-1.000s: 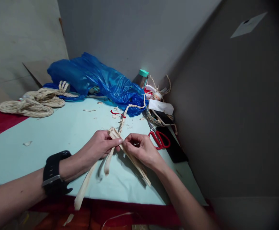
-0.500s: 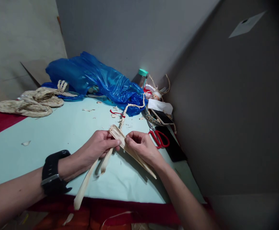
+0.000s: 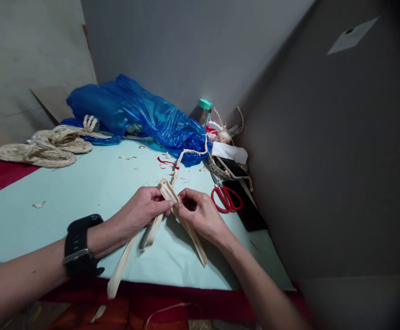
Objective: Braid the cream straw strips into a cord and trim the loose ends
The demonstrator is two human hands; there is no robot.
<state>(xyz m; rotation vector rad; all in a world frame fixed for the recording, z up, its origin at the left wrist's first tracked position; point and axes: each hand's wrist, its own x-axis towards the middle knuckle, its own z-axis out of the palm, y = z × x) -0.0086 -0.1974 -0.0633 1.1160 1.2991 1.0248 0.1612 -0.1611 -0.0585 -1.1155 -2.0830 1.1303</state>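
Over the pale green tabletop, my left hand (image 3: 151, 205) is closed on a flat, dried straw-coloured strip (image 3: 167, 189), thumb on top. My right hand (image 3: 198, 213) pinches the same strip's edge a little lower, its thumb close to the left thumb. The strip is folded inward lengthwise, and its free end slants down to the right. Two more pale strips (image 3: 120, 270) hang below my left hand. A thin braided cord (image 3: 181, 158), tied with red string, runs from the held strip back to a blue plastic bag.
Red-handled scissors (image 3: 226, 200) lie right of my right hand, beside a black flat object (image 3: 246, 208). The blue plastic bag (image 3: 138, 107) stands at the back, near a green-capped bottle (image 3: 204, 110). Coiled braids (image 3: 45, 146) lie at the left. A wall rises along the right.
My right hand has shifted slightly left towards my left thumb. The strip looks narrower, folded in on itself, and its lower end has swung left.
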